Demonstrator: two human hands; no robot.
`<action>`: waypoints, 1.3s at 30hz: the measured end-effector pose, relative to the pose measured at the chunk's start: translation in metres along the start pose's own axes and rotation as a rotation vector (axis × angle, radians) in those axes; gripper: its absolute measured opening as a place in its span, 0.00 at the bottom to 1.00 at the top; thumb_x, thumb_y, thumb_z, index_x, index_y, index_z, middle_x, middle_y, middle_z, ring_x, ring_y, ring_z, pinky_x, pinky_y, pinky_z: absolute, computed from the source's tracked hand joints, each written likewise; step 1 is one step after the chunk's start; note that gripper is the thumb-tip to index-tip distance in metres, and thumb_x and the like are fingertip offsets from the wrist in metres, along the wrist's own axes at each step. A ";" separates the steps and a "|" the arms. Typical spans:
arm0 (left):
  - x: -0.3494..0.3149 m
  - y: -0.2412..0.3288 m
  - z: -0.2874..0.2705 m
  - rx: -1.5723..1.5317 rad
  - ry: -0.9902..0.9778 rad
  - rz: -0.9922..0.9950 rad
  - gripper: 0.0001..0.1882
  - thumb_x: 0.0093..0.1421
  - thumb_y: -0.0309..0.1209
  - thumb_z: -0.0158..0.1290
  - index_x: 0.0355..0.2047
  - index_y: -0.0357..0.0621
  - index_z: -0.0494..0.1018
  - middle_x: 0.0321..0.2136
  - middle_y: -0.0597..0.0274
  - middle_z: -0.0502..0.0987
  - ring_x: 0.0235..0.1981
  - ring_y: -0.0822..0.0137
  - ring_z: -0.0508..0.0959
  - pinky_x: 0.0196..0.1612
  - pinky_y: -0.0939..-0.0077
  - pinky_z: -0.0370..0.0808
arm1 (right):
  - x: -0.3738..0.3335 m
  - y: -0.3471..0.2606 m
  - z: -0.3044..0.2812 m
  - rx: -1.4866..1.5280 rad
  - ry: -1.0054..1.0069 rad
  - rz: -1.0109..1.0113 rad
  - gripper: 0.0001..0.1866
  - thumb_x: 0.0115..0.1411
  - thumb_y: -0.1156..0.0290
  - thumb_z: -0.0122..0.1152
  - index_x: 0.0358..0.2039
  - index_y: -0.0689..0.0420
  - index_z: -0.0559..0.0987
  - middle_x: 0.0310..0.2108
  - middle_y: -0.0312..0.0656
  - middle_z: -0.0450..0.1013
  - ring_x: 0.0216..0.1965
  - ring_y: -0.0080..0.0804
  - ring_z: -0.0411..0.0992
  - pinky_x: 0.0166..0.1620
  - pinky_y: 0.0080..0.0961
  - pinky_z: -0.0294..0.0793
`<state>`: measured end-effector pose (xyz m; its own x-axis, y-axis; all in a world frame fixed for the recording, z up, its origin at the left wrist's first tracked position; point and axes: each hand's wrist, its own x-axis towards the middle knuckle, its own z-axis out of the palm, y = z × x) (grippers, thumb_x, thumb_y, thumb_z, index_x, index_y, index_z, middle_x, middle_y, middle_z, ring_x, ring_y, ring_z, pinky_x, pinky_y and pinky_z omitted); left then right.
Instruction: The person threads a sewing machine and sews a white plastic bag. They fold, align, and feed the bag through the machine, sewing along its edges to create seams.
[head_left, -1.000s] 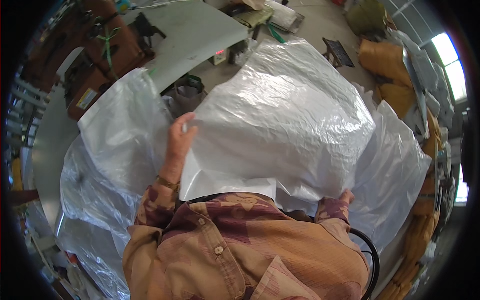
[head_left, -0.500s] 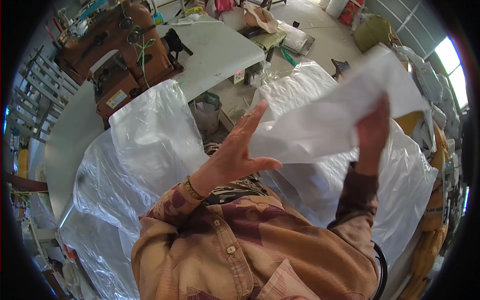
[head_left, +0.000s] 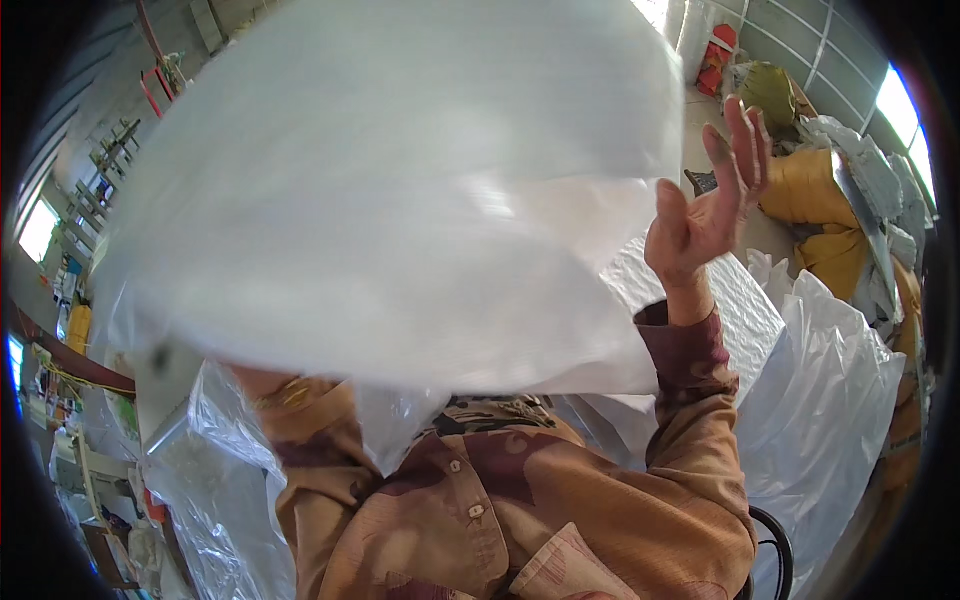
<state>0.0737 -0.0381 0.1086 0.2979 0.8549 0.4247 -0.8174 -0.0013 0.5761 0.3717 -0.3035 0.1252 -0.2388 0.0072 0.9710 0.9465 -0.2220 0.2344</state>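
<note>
A large white translucent plastic sheet (head_left: pixel 400 230), blurred by motion, is raised in front of me and fills the middle and upper left. My left hand (head_left: pixel 252 381) is at its lower left edge, almost wholly covered by it; only the wrist area shows, and the fingers are hidden. Beside the sheet's right edge, my right hand (head_left: pixel 703 222) is up with fingers spread and nothing in it. Below that hand lies a stack of white crinkled sheets (head_left: pixel 745 310), partly covered by my right sleeve.
Clear plastic sheeting (head_left: pixel 835 370) hangs down on the right, and more clear plastic (head_left: pixel 225 510) hangs at lower left. Yellow-brown bundles (head_left: pixel 815 195) and grey wrapped packages (head_left: pixel 870 165) are piled along the right wall. The raised sheet hides the table and machine.
The white sheet has swung from the right to the left and up. My right hand has let go of it and opened. My left hand has moved left, behind the sheet.
</note>
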 end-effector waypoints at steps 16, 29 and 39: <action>-0.178 0.211 -0.272 0.865 0.810 0.297 0.29 0.63 0.44 0.50 0.58 0.36 0.63 0.50 0.45 0.70 0.51 0.49 0.71 0.55 0.59 0.69 | -0.140 -0.139 0.094 1.880 -0.474 1.349 0.36 0.66 0.48 0.51 0.67 0.54 0.55 0.62 0.42 0.62 0.60 0.33 0.62 0.58 0.36 0.65; -0.429 0.355 -0.445 1.716 1.485 0.113 0.28 0.60 0.42 0.54 0.53 0.34 0.68 0.44 0.40 0.74 0.46 0.45 0.75 0.51 0.56 0.71 | -0.151 -0.253 0.099 1.542 -0.821 1.642 0.20 0.65 0.57 0.56 0.28 0.63 0.77 0.16 0.28 0.66 0.15 0.15 0.61 0.16 0.17 0.58; -0.436 0.581 -0.415 2.932 0.612 -0.236 0.24 0.59 0.39 0.55 0.48 0.31 0.73 0.41 0.38 0.77 0.44 0.43 0.76 0.50 0.56 0.71 | -0.210 -0.297 0.079 1.081 -1.288 1.045 0.20 0.61 0.63 0.57 0.22 0.68 0.73 0.14 0.57 0.66 0.15 0.46 0.64 0.24 0.38 0.64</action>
<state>-0.7356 -0.1967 -0.0321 -0.1338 0.8669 0.4802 0.9136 0.2957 -0.2792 0.1580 -0.1616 -0.1448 0.2015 0.9776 0.0613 0.4222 -0.0302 -0.9060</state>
